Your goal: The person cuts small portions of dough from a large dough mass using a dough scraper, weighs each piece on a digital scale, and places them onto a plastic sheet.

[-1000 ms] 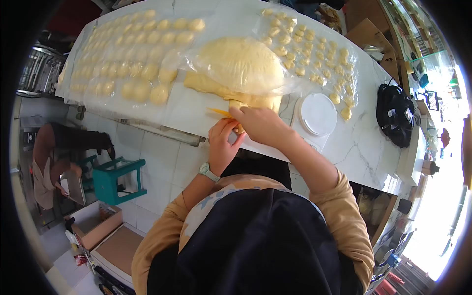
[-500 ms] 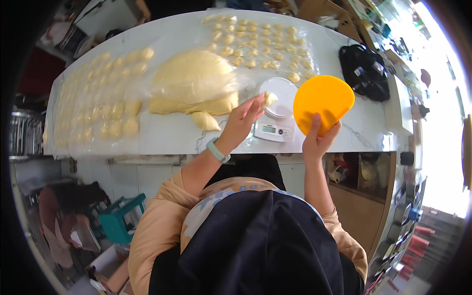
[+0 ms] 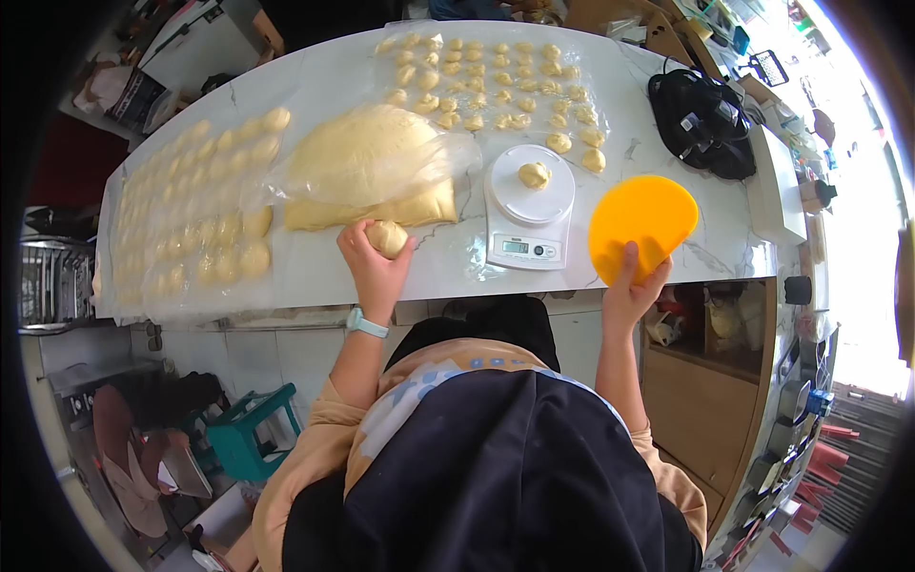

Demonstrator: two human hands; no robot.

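Observation:
My left hand (image 3: 370,262) has its fingers closed round a piece of dough (image 3: 387,238) just in front of the large dough mass (image 3: 367,153), which lies partly under clear plastic. In my right hand (image 3: 633,286) is a round yellow dough scraper (image 3: 643,229), raised over the table's front edge. Between the two hands stands a white digital kitchen scale (image 3: 516,247). One small dough ball (image 3: 535,175) rests on its round platform; the digits on the display are too small to read.
Rows of dough balls under plastic (image 3: 191,210) cover the table's left end. More small dough pieces (image 3: 500,78) lie on plastic at the back. A black bag (image 3: 701,124) sits at the right beside a white box (image 3: 777,186). A teal stool (image 3: 253,434) stands below left.
My left hand has let go of the small dough ball on the scale and moved left to grasp the piece by the dough mass. The scraper has shifted slightly right and down.

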